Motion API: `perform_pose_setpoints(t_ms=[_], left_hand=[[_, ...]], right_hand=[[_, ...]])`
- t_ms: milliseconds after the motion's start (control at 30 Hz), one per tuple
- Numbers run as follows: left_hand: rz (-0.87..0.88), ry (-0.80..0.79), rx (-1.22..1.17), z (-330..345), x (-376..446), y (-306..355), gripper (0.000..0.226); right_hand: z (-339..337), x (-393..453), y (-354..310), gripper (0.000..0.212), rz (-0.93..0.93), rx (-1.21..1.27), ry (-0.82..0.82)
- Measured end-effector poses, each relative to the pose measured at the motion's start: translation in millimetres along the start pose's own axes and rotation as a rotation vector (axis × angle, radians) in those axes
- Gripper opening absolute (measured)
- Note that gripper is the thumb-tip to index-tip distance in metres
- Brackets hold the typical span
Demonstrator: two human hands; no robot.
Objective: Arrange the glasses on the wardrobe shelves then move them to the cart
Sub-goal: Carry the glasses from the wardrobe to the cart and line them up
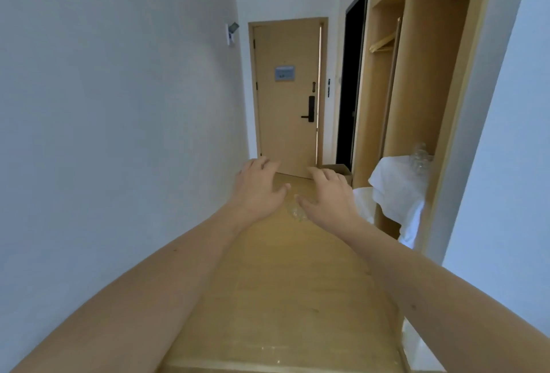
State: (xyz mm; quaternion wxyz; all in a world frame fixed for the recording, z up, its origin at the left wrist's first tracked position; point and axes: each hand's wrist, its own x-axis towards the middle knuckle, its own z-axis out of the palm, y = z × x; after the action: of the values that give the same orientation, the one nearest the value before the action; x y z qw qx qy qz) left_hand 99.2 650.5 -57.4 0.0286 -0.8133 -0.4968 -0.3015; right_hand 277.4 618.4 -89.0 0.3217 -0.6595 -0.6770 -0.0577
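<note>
A: How far along does this look?

B: Early, I'd judge; clear glasses (420, 158) stand in a cluster on a white cloth (395, 194) in the wardrobe (422, 75), up and to the right of the right hand (330, 194); no cart that I can make out, so the move to it is all left.

A: And the hands?

B: Both reach forward, palms down, fingers spread and loosely bent; the left hand (259, 188) holds nothing; nor does the right; between and just below them lies something small, clear and glinting (296, 212) on the floor (282, 298), perhaps a glass, too blurred to say.

A: Materials?

B: The glasses are transparent with faceted, ribbed-looking sides; the cloth is soft, draped and creased over the shelf edge; the wardrobe is smooth pale wood laminate, matching the door (287, 99) beyond the hands; a small cardboard box (339, 172) sits just past the right fingertips.
</note>
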Motion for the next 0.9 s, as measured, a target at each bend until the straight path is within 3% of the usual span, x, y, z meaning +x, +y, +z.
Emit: perform_pose_setpoints(t_ms=[433, 900], left_hand=[[0.158, -0.109, -0.070, 155.7, 185.5, 0.3, 0.060], [0.169, -0.256, -0.175, 294.2, 330.5, -56.4, 0.050]], right_hand=[[58.9, 142.7, 156.6, 0.068, 0.162, -0.079, 0.017], [152.9, 256.9, 252.8, 0.067, 0.329, -0.151, -0.052]])
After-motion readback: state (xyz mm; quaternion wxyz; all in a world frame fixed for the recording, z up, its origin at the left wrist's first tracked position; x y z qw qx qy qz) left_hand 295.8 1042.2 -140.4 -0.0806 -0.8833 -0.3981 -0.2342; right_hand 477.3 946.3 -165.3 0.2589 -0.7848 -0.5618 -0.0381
